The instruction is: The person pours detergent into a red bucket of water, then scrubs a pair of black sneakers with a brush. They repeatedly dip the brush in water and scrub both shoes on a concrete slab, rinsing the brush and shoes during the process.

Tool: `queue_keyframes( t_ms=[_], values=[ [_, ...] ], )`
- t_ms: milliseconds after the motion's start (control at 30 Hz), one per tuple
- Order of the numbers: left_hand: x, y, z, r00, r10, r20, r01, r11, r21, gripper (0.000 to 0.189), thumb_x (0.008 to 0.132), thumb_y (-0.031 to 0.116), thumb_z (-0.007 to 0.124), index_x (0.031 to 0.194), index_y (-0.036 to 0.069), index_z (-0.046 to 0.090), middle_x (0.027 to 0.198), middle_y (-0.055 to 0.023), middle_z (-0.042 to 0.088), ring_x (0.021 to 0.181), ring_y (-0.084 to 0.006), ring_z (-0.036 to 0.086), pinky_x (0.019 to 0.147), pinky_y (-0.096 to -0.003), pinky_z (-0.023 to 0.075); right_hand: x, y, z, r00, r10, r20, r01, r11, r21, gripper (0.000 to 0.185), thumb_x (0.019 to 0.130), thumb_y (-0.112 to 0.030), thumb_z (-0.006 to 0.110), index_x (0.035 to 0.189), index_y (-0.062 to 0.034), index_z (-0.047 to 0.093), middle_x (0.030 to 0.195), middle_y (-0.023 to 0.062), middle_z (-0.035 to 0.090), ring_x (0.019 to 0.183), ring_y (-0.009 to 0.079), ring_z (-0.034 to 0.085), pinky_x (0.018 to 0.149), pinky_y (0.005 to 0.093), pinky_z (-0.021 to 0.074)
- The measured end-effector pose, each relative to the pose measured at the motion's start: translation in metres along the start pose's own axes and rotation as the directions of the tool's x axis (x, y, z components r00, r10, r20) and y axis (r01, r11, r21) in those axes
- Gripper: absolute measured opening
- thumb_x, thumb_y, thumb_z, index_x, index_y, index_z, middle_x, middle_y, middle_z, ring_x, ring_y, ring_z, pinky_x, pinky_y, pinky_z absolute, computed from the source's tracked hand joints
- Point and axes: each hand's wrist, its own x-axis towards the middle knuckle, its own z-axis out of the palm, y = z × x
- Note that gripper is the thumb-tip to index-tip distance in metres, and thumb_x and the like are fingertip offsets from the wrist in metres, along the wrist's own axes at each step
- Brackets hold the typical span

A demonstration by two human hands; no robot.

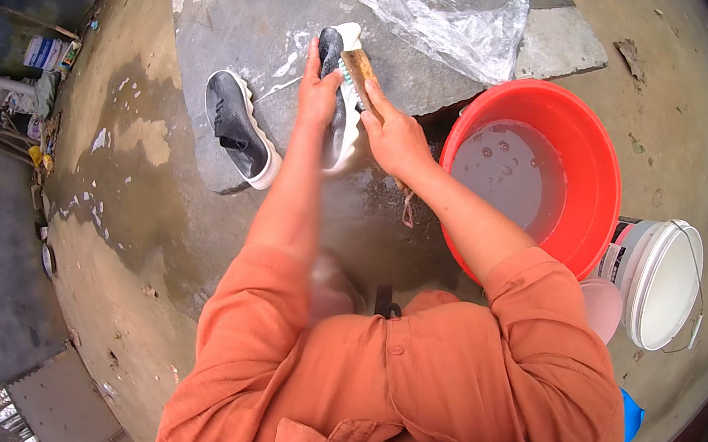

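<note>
My left hand [318,96] grips a black shoe with a thick white sole [343,130] and holds it over the wet stone slab [197,33]. In my right hand [395,138] is a wooden-backed scrubbing brush [363,78]. Its green and white bristles touch the side of the shoe along the sole. To the left of my left forearm, a second black shoe with a white sole [238,125] lies on the slab. White suds streak the stone between the two shoes.
A red plastic tub [597,182] with cloudy, bubbly water stands at the right. Beside it are a white bucket on its side [667,285] and a pink round object [601,306]. Clear plastic sheeting [452,23] covers the slab's far part. Assorted items line the wall at left.
</note>
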Motion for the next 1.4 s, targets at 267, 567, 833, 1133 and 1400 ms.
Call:
queue_keyframes(
  t_ms=[267,567,833,1133,1400],
  values=[
    [0.0,-0.013,0.015,0.992,0.125,-0.016,-0.109,0.914,0.392,0.072,0.078,0.014,0.058,0.146,0.02,0.032,0.126,-0.0251,0.054,0.115,-0.0339,0.054,0.097,-0.0367,0.04,0.097,-0.012,-0.015,0.983,0.183,0.015,-0.179,0.972,-0.153,0.052,0.093,-0.034,0.046,0.142,-0.0181,0.038,0.105,0.0255,0.063,0.096,0.0412,0.061,0.084,0.0474,0.0472],
    [-0.002,-0.016,0.017,0.985,0.172,-0.015,-0.147,0.878,0.456,0.071,0.079,0.017,0.06,0.145,0.022,0.034,0.118,-0.025,0.056,0.111,-0.0375,0.053,0.096,-0.0402,0.0405,0.061,0.005,-0.006,0.969,0.248,0.0,-0.248,0.969,-0.007,0.053,0.091,-0.033,0.049,0.14,-0.0173,0.04,0.108,0.0274,0.061,0.101,0.0424,0.059,0.088,0.0458,0.0459],
    [0.007,-0.022,0.007,0.982,0.184,0.037,-0.188,0.964,0.186,0.072,0.08,0.007,0.054,0.147,0.013,0.028,0.139,-0.0175,0.046,0.126,-0.0238,0.047,0.102,-0.0302,0.0352,0.027,-0.007,-0.002,0.996,0.078,-0.043,-0.075,0.995,0.069,0.054,0.091,-0.029,0.051,0.142,-0.0176,0.037,0.103,0.0276,0.062,0.097,0.0438,0.059,0.085,0.0465,0.0468],
    [0.007,-0.024,0.007,0.992,0.127,0.004,-0.125,0.967,0.222,0.072,0.082,0.008,0.055,0.148,0.018,0.027,0.133,-0.0208,0.05,0.121,-0.0255,0.05,0.1,-0.0301,0.0374,0.107,-0.008,-0.001,0.988,0.149,-0.033,-0.152,0.979,-0.133,0.053,0.092,-0.036,0.048,0.141,-0.0196,0.039,0.099,0.025,0.064,0.094,0.0415,0.061,0.083,0.0465,0.0478],
    [0.005,-0.019,0.01,0.99,0.13,0.048,-0.131,0.991,0.017,0.065,0.087,0.002,0.051,0.147,0.007,0.027,0.142,-0.0144,0.042,0.125,-0.0211,0.046,0.103,-0.0275,0.0331,-0.022,0.006,-0.017,0.988,0.105,0.112,-0.111,0.992,0.055,0.053,0.093,-0.025,0.051,0.143,-0.0223,0.035,0.113,0.0263,0.059,0.108,0.0404,0.056,0.092,0.0407,0.0447]
  ],
)
